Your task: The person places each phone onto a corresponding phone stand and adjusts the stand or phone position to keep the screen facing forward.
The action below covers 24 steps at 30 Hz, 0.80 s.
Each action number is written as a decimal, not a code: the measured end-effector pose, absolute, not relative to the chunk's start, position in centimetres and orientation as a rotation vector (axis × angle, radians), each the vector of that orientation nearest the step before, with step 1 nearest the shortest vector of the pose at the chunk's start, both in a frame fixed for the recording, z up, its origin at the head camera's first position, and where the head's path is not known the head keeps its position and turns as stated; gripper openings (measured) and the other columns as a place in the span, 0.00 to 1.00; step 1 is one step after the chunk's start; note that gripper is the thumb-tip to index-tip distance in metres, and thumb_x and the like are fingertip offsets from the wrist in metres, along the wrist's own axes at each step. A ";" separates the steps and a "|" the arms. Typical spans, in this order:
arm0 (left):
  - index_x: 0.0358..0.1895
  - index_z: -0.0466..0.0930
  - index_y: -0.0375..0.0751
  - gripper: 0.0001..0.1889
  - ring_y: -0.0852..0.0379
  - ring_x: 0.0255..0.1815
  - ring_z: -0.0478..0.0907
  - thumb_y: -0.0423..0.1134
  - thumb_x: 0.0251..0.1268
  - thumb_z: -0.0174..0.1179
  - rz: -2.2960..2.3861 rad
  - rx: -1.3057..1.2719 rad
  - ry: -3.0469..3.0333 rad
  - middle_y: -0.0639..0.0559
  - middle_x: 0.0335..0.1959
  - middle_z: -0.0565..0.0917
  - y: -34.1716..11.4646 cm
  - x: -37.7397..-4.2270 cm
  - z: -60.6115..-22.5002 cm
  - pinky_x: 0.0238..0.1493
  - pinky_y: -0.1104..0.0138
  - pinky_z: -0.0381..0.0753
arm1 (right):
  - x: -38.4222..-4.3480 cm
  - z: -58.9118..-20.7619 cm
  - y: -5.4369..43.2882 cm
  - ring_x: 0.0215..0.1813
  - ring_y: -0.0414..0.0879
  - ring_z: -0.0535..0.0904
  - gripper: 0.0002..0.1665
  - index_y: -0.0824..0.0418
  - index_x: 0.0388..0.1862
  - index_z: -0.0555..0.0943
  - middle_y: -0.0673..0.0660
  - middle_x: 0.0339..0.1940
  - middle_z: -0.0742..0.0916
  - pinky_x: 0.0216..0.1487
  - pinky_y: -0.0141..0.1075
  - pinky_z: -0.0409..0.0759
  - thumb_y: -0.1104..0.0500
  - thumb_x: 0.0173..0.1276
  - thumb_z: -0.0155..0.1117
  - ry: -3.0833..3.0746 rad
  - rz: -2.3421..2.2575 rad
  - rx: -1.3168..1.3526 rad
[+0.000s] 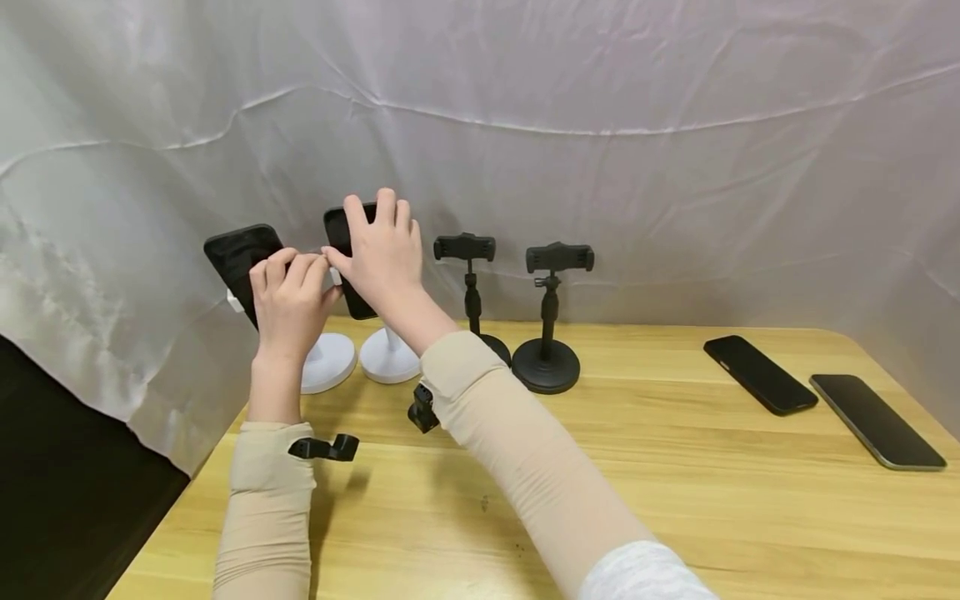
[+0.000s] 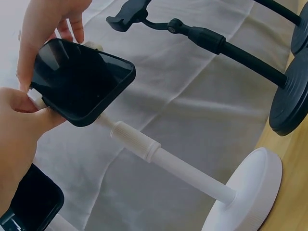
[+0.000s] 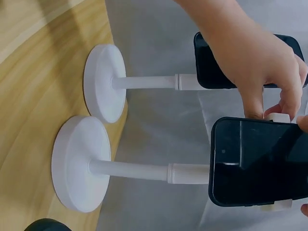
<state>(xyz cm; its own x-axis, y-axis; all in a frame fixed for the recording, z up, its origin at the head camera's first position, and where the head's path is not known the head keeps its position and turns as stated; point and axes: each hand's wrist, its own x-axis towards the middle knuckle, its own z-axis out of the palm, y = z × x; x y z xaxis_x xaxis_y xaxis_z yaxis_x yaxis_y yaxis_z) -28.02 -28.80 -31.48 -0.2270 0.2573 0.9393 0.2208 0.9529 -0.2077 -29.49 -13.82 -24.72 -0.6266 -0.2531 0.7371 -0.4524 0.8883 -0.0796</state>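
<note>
A black phone (image 3: 260, 161) sits in the white clamp (image 3: 278, 117) of a white phone stand (image 1: 388, 358), on the table's left side. My left hand (image 1: 291, 296) pinches the clamp's edge between thumb and fingers, beside the phone's left side. Over the same phone, my right hand (image 1: 388, 254) spreads its fingers across the upper part and grips it, thumb near the left fingers. In the left wrist view the right fingertips pass behind the phone. Another phone (image 1: 240, 258) stands tilted on the leftmost white stand (image 1: 330, 363), partly covered by my left hand.
Two black phone stands, one nearer (image 1: 546, 362) and one partly behind my right arm (image 1: 472, 287), stand to the right with no phone in their clamps. Two phones (image 1: 759, 375) (image 1: 877, 421) lie flat on the wooden table (image 1: 645, 500) at the far right. A grey curtain (image 1: 675, 183) hangs behind.
</note>
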 end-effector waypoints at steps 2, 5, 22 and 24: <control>0.40 0.80 0.35 0.11 0.42 0.49 0.71 0.33 0.54 0.67 0.026 -0.354 -1.799 0.43 0.37 0.82 -28.9 -28.0 -31.5 0.50 0.50 0.63 | -29.5 -24.8 -13.8 0.51 0.49 0.68 0.37 0.48 0.62 0.67 0.57 0.58 0.69 0.47 0.35 0.73 0.29 0.62 0.58 -2.255 0.309 0.512; 0.40 0.81 0.35 0.11 0.42 0.48 0.71 0.33 0.53 0.68 0.016 -0.356 -1.782 0.43 0.37 0.82 -29.0 -28.0 -31.5 0.50 0.50 0.62 | -29.6 -25.0 -13.8 0.52 0.49 0.67 0.37 0.48 0.62 0.67 0.57 0.57 0.69 0.48 0.35 0.72 0.28 0.62 0.57 -2.233 0.291 0.518; 0.40 0.82 0.38 0.14 0.41 0.49 0.70 0.35 0.48 0.73 -0.023 -0.352 -1.825 0.42 0.41 0.82 -29.0 -27.4 -31.3 0.50 0.49 0.61 | -29.8 -26.1 -12.5 0.62 0.51 0.67 0.44 0.49 0.69 0.66 0.59 0.63 0.69 0.56 0.38 0.74 0.27 0.60 0.58 -2.173 0.300 0.605; 0.41 0.83 0.38 0.15 0.41 0.50 0.70 0.35 0.49 0.72 -0.020 -0.348 -1.850 0.42 0.42 0.82 -29.0 -27.3 -31.2 0.50 0.48 0.61 | -29.7 -26.2 -12.3 0.64 0.52 0.67 0.44 0.48 0.71 0.65 0.59 0.65 0.68 0.56 0.39 0.75 0.27 0.62 0.56 -2.180 0.320 0.640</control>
